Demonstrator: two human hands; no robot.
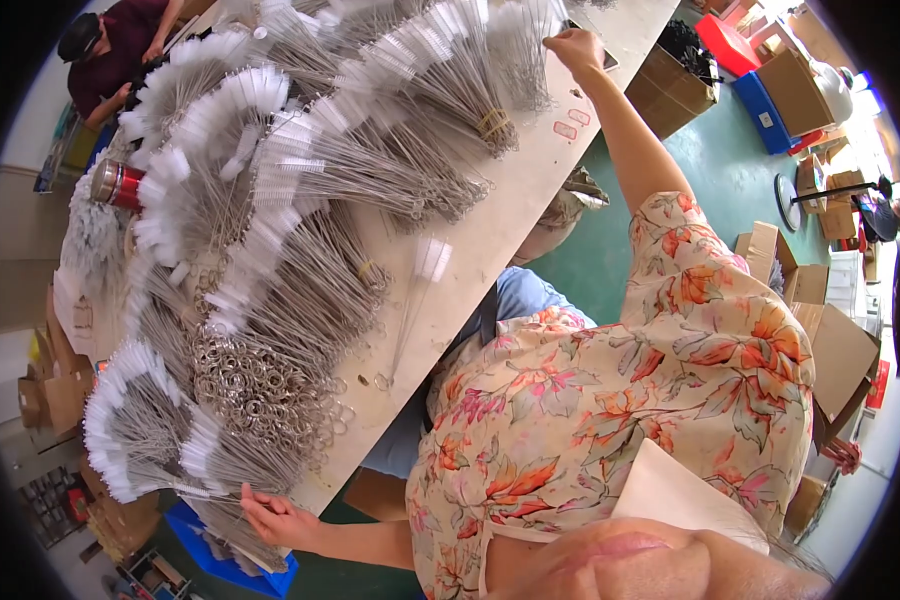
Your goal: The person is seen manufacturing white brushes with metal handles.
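A long pale bench (530, 190) runs slantwise through the room, and all else lies around it. To its right the floor (730, 180) is painted green and catches bright daylight from the far right edge. On that floor, well apart from the bench, stand open cardboard boxes (800, 90), a blue crate (765, 112) and a red one (725, 45). More cardboard boxes (840, 360) stand lower down on the same side. Left of the bench a pale wall (20, 240) shows. Beneath the bench's near end sits a blue tray (230, 565).
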